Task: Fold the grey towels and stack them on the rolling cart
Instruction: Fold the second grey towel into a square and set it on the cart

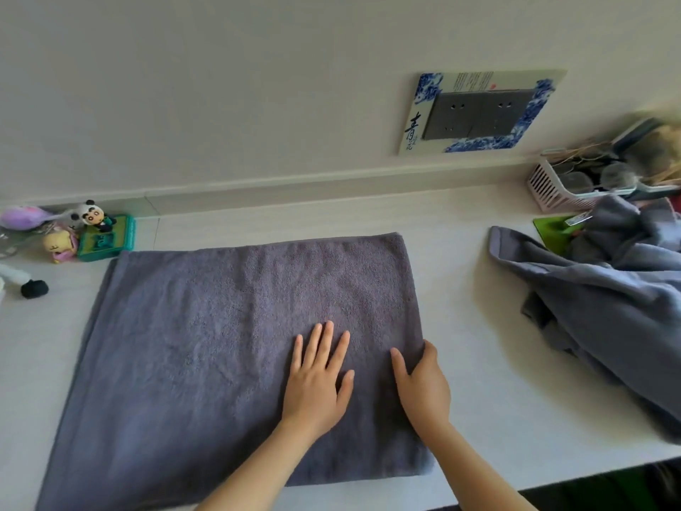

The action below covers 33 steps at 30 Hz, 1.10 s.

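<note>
A grey towel (206, 344) lies spread flat on the white counter (479, 326), folded over with its fold at the right edge. My left hand (318, 378) lies flat on it, fingers straight, pressing the cloth right of centre. My right hand (423, 389) grips the towel's right edge, thumb on top and fingers curled round the edge. A heap of crumpled grey towels (604, 311) sits at the right of the counter. No rolling cart is in view.
Small toys stand at the back left: a panda figure (92, 215) on a green box (107, 239) and a doll (60, 247). A pink basket (563, 186) of clutter sits at the back right. A socket plate (479, 112) is on the wall. The counter's front edge runs bottom right.
</note>
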Each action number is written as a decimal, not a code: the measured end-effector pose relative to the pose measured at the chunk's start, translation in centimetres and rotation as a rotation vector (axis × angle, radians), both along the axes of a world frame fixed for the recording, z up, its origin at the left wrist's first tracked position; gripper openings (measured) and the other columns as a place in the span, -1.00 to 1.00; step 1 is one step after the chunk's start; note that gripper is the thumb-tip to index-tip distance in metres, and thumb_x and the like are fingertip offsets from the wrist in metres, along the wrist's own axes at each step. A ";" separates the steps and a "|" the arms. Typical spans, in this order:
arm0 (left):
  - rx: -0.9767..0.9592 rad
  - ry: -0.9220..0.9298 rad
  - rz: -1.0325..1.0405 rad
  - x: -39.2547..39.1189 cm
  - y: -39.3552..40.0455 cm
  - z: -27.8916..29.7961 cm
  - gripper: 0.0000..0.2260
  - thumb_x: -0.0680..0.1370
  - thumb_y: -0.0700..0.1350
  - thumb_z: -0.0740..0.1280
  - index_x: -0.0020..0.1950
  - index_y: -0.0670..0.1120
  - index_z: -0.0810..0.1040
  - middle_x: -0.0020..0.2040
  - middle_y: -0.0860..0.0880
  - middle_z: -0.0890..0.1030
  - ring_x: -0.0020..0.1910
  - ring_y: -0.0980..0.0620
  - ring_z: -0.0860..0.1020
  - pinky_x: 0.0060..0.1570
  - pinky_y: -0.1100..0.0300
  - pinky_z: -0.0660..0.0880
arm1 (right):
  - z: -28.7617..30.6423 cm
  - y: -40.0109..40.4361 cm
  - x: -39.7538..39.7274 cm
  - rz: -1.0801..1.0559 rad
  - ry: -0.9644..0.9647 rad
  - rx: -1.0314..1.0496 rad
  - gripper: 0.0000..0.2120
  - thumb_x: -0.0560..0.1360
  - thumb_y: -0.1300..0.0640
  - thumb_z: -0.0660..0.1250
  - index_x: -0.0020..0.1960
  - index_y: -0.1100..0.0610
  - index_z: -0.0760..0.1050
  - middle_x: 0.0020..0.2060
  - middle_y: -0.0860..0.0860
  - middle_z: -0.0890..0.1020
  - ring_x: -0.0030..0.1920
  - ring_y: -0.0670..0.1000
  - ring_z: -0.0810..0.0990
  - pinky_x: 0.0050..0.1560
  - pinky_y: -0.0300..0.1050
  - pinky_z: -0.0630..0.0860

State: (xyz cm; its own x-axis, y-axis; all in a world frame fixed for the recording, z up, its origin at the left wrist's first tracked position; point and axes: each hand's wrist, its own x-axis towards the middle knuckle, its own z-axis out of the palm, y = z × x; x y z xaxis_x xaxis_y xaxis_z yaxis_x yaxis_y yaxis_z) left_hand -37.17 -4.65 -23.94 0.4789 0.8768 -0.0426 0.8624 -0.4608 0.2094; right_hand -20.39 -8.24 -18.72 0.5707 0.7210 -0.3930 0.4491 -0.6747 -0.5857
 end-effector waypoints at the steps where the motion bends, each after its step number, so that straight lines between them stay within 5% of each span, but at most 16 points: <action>1: -0.001 0.008 0.012 -0.1 0.0 -0.1 -0.48 0.59 0.12 0.03 0.52 -0.03 0.20 0.53 -0.11 0.16 0.52 -0.09 0.09 0.41 -0.17 0.07 | 0.1 0.2 0.1 -0.063 0.082 0.013 -0.59 0.51 -0.14 0.26 0.17 0.16 0.43 0.02 0.05 0.63 0.04 0.14 0.60 0.01 -0.01 0.52; 4: -0.011 0.027 0.012 -0.1 0.2 0.2 -0.48 0.59 0.12 0.02 0.52 -0.04 0.22 0.52 -0.11 0.19 0.51 -0.09 0.14 0.40 -0.16 0.07 | 0.5 0.4 0.6 -0.235 0.387 0.100 -0.71 0.45 -0.12 0.38 -0.09 0.12 0.56 -0.21 0.00 0.67 -0.12 0.03 0.65 -0.05 -0.01 0.58; 11: -0.033 0.014 -0.002 -0.3 0.2 0.3 -0.48 0.57 0.12 0.04 0.50 -0.03 0.26 0.52 -0.11 0.21 0.50 -0.10 0.17 0.42 -0.15 0.05 | -0.4 0.1 -0.2 -0.348 0.506 0.124 -0.62 0.42 -0.05 0.44 0.06 0.17 0.43 -0.06 0.05 0.62 -0.10 -0.01 0.60 -0.11 -0.09 0.54; 14: -0.024 0.002 -0.001 -0.2 0.3 0.6 -0.48 0.57 0.13 0.05 0.50 -0.02 0.26 0.51 -0.10 0.21 0.50 -0.09 0.17 0.42 -0.15 0.06 | 0.5 0.2 0.2 -0.309 0.382 0.146 -0.58 0.41 -0.07 0.44 0.10 0.15 0.41 -0.05 0.01 0.61 -0.11 -0.05 0.58 -0.16 -0.17 0.48; 18: -0.030 -0.003 0.018 -0.1 0.3 0.6 -0.47 0.56 0.14 0.06 0.51 -0.01 0.24 0.51 -0.10 0.22 0.51 -0.08 0.16 0.42 -0.16 0.05 | 1.3 -0.1 0.8 -0.109 -0.050 -0.068 -0.43 0.39 -0.26 0.37 0.19 0.11 0.34 -0.06 0.00 0.60 0.03 0.12 0.59 -0.15 -0.12 0.36; 22: -0.042 0.044 0.018 0.1 0.2 0.8 -0.45 0.53 0.14 0.08 0.49 -0.03 0.28 0.50 -0.13 0.26 0.49 -0.12 0.21 0.39 -0.19 0.02 | 1.1 -0.3 1.1 -0.009 -0.178 -0.146 -0.54 0.41 -0.32 0.28 -0.15 0.09 0.35 -0.27 -0.03 0.52 -0.11 0.14 0.57 -0.25 -0.09 0.32; 27: 0.010 -0.091 -0.202 2.2 -1.4 1.5 -0.51 0.54 0.06 0.11 0.44 -0.06 0.37 0.48 -0.09 0.30 0.48 -0.08 0.21 0.40 -0.16 0.02 | 1.3 -1.1 1.9 -0.158 0.075 0.037 -0.64 0.57 -0.15 0.14 0.01 0.16 0.43 -0.11 0.05 0.55 -0.04 0.15 0.52 -0.12 -0.10 0.34; 33: -0.008 0.073 -0.309 2.8 -2.6 0.7 -0.51 0.55 0.16 0.06 0.45 0.04 0.34 0.47 -0.06 0.33 0.45 -0.19 0.27 0.35 -0.24 0.08 | 1.4 -2.4 2.0 -0.150 0.335 -0.026 -0.53 0.58 -0.19 0.09 -0.05 0.19 0.54 -0.10 0.07 0.63 -0.06 0.05 0.56 0.02 -0.04 0.47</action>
